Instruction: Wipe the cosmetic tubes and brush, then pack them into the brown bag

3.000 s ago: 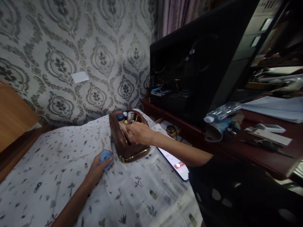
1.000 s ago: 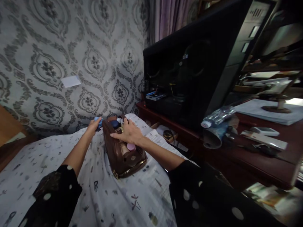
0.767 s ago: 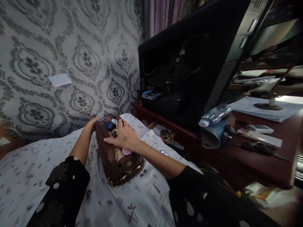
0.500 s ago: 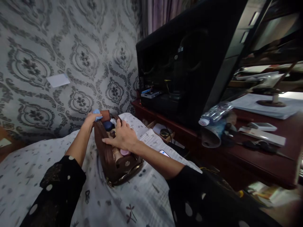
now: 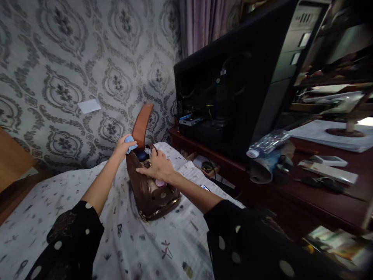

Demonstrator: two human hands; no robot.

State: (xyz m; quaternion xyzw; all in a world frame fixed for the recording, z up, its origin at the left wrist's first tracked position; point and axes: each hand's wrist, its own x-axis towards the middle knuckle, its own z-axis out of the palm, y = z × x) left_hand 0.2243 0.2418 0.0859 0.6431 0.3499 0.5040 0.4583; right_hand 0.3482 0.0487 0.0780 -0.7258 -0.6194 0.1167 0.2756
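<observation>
A brown zip-top bag point(image 5: 136, 184) sits open on the patterned bedding, with its zip edge facing me. At its far left edge, my left hand point(image 5: 120, 149) is closed on a small light blue cloth point(image 5: 131, 144). My right hand point(image 5: 159, 166) lies over the bag's opening, fingers spread and thumb out, touching the bag or its contents; nothing shows in its grasp. Inside the bag I see a round pink item point(image 5: 160, 182) and a dark blue item point(image 5: 142, 154). Behind the bag rises a flat, curved orange-brown strip point(image 5: 142, 126); whether my left hand touches it is hidden.
White printed bedding point(image 5: 125, 249) lies under the bag. A phone point(image 5: 204, 188) is partly hidden behind my right forearm. To the right, a dark red desk point(image 5: 314, 198) carries a black computer case point(image 5: 215, 93), a plastic bottle point(image 5: 268, 143) and papers point(image 5: 326, 134). The patterned wall point(image 5: 87, 70) stands behind.
The orange-brown strip has come up and now stands tall behind the bag. Both hands stay at the bag, my left still with the blue cloth. The whole view has shifted slightly.
</observation>
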